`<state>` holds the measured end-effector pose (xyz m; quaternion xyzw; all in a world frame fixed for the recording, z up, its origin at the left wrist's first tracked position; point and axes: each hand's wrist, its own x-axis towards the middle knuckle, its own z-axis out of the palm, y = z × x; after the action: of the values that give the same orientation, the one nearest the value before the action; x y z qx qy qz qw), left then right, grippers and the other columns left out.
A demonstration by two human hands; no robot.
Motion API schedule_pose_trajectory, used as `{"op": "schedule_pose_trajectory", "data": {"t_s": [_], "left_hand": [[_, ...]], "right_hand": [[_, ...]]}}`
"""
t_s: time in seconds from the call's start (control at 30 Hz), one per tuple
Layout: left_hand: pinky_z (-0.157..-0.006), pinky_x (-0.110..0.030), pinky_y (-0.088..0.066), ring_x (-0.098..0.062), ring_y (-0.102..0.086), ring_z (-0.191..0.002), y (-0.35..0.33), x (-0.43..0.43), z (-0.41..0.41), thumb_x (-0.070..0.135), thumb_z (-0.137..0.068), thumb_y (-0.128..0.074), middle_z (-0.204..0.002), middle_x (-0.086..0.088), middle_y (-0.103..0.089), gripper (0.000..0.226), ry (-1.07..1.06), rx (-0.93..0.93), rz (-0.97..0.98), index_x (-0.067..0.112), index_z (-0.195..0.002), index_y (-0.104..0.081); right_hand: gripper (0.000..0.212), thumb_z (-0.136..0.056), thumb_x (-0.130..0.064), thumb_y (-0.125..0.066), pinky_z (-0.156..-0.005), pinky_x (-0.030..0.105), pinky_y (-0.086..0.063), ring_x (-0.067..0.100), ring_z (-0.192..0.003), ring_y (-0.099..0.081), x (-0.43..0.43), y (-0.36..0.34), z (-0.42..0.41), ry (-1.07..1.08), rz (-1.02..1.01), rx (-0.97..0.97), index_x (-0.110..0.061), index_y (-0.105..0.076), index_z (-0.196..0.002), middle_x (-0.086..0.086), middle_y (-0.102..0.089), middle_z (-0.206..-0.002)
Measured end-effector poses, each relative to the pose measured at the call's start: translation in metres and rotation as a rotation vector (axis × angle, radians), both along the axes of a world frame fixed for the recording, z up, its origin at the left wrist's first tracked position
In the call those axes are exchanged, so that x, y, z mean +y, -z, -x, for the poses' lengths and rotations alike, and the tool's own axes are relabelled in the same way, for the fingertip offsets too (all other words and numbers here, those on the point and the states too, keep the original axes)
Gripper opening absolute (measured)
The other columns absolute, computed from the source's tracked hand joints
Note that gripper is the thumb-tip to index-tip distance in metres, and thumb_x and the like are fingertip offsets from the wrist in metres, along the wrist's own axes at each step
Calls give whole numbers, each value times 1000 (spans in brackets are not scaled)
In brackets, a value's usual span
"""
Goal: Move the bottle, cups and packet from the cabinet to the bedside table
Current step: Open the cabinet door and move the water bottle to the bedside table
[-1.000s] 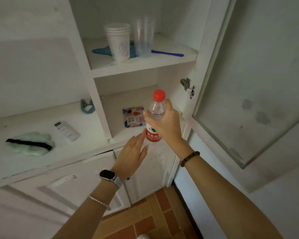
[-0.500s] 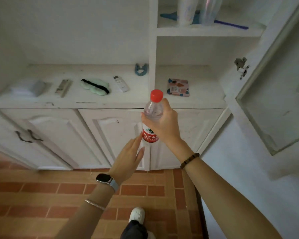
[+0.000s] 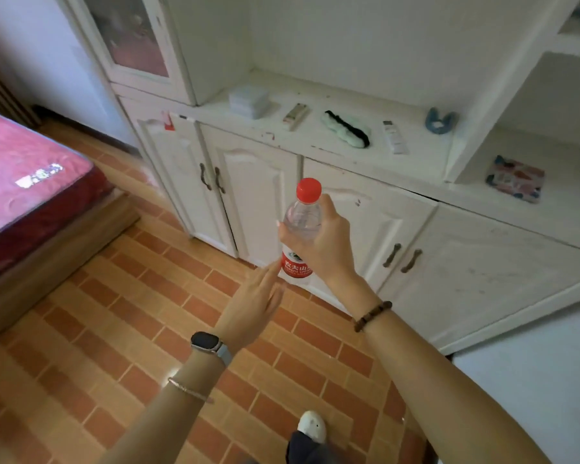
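This is a bedroom in a home. A bed (image 3: 27, 175), red on top with a wooden base, fills the 9 o'clock side. A white fitted cabinet (image 3: 258, 185) with panelled doors runs from 11 to 3 o'clock, with a glass-fronted door (image 3: 131, 35) above it at 11. On the cabinet lie a sleep mask (image 3: 345, 130) and a small remote (image 3: 395, 137). The floor (image 3: 114, 329) is orange brick-pattern tile.

The white cabinet ledge (image 3: 315, 142) across the upper middle carries a pale box (image 3: 249, 101), a green eye mask (image 3: 345, 128), a remote (image 3: 395, 137) and a blue clip (image 3: 440, 120). At right, the patterned packet (image 3: 515, 178) lies flat in the open compartment.
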<state>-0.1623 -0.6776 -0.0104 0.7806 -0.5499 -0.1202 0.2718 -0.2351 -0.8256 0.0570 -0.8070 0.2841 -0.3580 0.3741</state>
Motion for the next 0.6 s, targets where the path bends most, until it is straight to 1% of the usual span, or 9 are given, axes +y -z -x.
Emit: {"op": "schedule_pose_trajectory", "data": {"t_s": [0.07,0.13,0.2,0.3,0.37,0.47,0.57,0.6], "left_hand": [[-109,-22,-21,-14,-34,-134,-1,36,-11,38,-102,-29,-150,1,-35,55,-66,-1,-8,22,-151,-13],[-108,-22,-23,-15,-36,-133,-1,75,-23,41,-100,-26,-149,0,-37,56,-136,1,-16,21,-151,-14],[-109,-20,-20,-14,-34,-135,1,117,-35,44,-99,-24,-150,0,-35,58,-212,-4,-18,20,-151,-15],[-110,-19,-18,-13,-32,-136,2,185,-51,42,-99,-24,-150,-1,-36,58,-322,-14,-27,18,-151,-18],[-111,-17,-16,-13,-32,-136,2,230,-56,40,-100,-26,-150,-2,-36,56,-397,-29,-26,17,-150,-19],[-108,-7,-4,-10,-27,-137,2,295,-59,38,-100,-28,-151,0,-35,55,-537,-57,-9,16,-150,-21],[-107,-5,-1,-1,-21,-137,4,359,-57,38,-101,-28,-150,6,-31,54,-677,-71,0,18,-150,-20],[-109,-7,-3,0,-20,-137,5,378,-57,37,-101,-30,-150,7,-30,53,-722,-73,4,17,-150,-19]], "right_hand": [[49,-74,-50,-75,-72,30,-57,9,-79,-65,31,2,-23,-68,-8,19,-20,-53,-106,-6,-65,-88],[51,-73,-52,-73,-73,33,-57,10,-81,-65,66,2,-46,-126,-12,36,-21,-52,-107,-7,-65,-89],[50,-73,-53,-72,-73,31,-58,10,-80,-65,106,-1,-68,-184,-12,45,-22,-51,-106,-9,-64,-88],[46,-73,-52,-72,-72,24,-57,9,-79,-64,172,-5,-97,-287,-6,40,-24,-50,-103,-9,-63,-87],[49,-72,-54,-72,-74,24,-57,9,-82,-65,214,-6,-116,-365,6,48,-24,-52,-106,-8,-64,-90],[52,-71,-56,-73,-77,26,-59,8,-84,-65,278,-5,-144,-494,11,46,-27,-52,-109,-10,-64,-93],[53,-71,-51,-75,-75,22,-57,10,-84,-65,345,-6,-164,-628,45,10,-24,-51,-110,-9,-62,-95],[54,-71,-50,-76,-75,22,-57,9,-83,-64,366,-6,-170,-674,69,0,-22,-52,-110,-8,-62,-95]]}}
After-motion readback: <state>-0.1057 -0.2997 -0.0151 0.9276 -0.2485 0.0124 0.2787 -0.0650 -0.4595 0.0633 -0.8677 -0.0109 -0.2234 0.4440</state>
